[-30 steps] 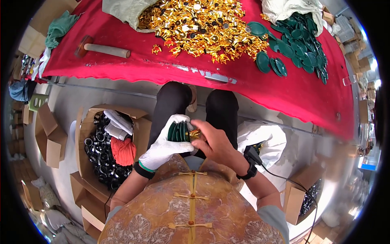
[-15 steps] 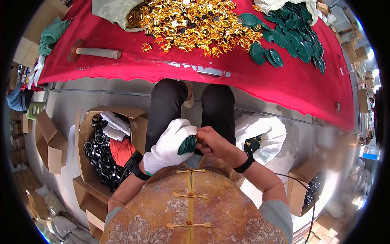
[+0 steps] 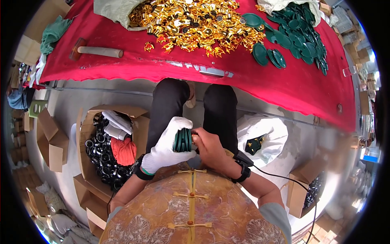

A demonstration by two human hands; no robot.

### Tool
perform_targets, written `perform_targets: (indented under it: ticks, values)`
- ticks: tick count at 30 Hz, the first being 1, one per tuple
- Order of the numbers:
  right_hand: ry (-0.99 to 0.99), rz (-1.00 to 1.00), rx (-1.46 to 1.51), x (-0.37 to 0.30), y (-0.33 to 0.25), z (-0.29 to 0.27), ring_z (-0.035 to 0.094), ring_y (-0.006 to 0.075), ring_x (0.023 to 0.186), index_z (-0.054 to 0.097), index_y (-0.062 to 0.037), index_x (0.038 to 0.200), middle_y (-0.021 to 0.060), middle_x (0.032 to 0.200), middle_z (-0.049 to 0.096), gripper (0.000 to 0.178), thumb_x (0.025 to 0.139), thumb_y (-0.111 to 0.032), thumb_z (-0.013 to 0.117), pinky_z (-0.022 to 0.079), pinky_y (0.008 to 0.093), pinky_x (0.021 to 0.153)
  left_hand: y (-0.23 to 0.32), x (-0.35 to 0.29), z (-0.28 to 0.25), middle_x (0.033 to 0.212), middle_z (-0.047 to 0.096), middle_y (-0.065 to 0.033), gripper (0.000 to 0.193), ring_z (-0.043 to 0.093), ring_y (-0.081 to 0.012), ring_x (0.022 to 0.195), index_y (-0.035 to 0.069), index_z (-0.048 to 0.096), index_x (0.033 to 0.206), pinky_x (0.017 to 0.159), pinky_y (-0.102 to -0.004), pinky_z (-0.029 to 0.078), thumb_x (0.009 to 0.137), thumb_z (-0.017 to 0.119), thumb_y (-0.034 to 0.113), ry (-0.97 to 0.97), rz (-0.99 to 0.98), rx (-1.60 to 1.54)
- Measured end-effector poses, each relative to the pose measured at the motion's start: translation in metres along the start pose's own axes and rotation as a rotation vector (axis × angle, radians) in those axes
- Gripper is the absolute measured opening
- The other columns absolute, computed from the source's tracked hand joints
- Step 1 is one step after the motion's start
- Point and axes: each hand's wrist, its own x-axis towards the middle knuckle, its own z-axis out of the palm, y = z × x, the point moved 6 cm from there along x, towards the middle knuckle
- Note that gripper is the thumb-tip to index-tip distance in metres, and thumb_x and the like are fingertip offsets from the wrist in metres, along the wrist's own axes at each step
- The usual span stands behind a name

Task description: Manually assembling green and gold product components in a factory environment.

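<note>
In front of my lap, my left hand (image 3: 165,149), in a white knitted glove, is closed round a short stack of dark green plastic discs (image 3: 182,140). The discs stand on edge, side by side, between thumb and fingers. My bare right hand (image 3: 212,147) is pressed against the right end of the stack. Its fingers pinch a small gold piece (image 3: 194,136), mostly hidden by the fingertips. Ahead on the table lies a heap of shiny gold plastic parts (image 3: 195,24), some with black undersides. Right of it spreads a pile of similar green discs (image 3: 294,38).
A hammer (image 3: 99,51) lies at left on the red-covered table (image 3: 134,67). Left of my legs, a cardboard box (image 3: 83,162) holds black rings (image 3: 101,156), gloves and an orange cloth (image 3: 124,151). An open white sack (image 3: 272,126) sits at right. A cable (image 3: 284,177) runs from my right wrist.
My left hand has turned the stack so that its disc edges now face up. My right hand has shifted slightly and stays against the stack's right end.
</note>
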Motion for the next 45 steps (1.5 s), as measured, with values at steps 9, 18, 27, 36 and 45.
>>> perform_targets:
  ticks: [9,18,27,36,45]
  values:
    - [-0.365,0.591,0.346,0.003,0.027,0.004,0.063,0.0310,0.063,0.058,-0.0007,0.113,0.0138,0.073,0.058,0.027,0.106,-0.026,0.050,0.051,0.0382,0.059,-0.005,-0.001,0.003,0.116,0.056,-0.0105,0.074,0.059,-0.0241,0.107,0.007,0.050,0.127,0.090,-0.0363,0.052,0.063,0.086,0.000,0.054,0.071,0.011]
    - [-0.186,0.049,-0.103,-0.004,-0.002,0.001,0.063,0.0358,0.077,0.055,0.0017,0.122,0.0167,0.098,0.057,0.030,0.095,-0.010,0.064,0.052,0.0434,0.064,-0.018,-0.010,0.001,0.119,0.054,-0.0042,0.081,0.053,-0.0124,0.112,0.008,0.045,0.136,0.094,-0.0299,0.049,0.068,0.088,0.000,0.008,-0.161,-0.343]
    - [-0.416,1.229,0.943,-0.026,0.049,0.027,0.041,0.0063,0.045,0.059,-0.0061,0.091,-0.0020,0.063,0.049,0.038,0.109,-0.037,0.045,0.031,0.0287,0.037,0.021,-0.002,0.012,0.117,0.054,-0.0188,0.070,0.057,-0.0405,0.107,0.003,0.054,0.124,0.092,-0.0426,0.049,0.061,0.084,-0.002,-0.005,0.342,0.411]
    - [-0.086,0.294,0.419,0.000,0.040,0.002,0.062,0.0273,0.109,0.050,-0.0003,0.139,0.0144,0.117,0.058,0.046,0.104,-0.029,0.055,0.049,0.0344,0.098,-0.023,-0.014,0.004,0.136,0.054,-0.0126,0.073,0.056,-0.0293,0.127,0.010,0.042,0.143,0.104,-0.0434,0.051,0.078,0.069,-0.010,0.238,-0.335,-1.167]
    - [-0.225,0.374,0.867,0.012,0.017,0.039,0.026,0.0236,0.149,0.013,-0.0011,0.162,0.0160,0.160,0.029,0.072,0.109,-0.036,0.047,0.021,0.0335,0.120,-0.014,-0.001,0.000,0.149,0.046,-0.0127,0.085,0.046,-0.0306,0.139,0.012,0.040,0.146,0.115,-0.0421,0.038,0.073,0.082,0.005,0.169,0.023,-0.931]
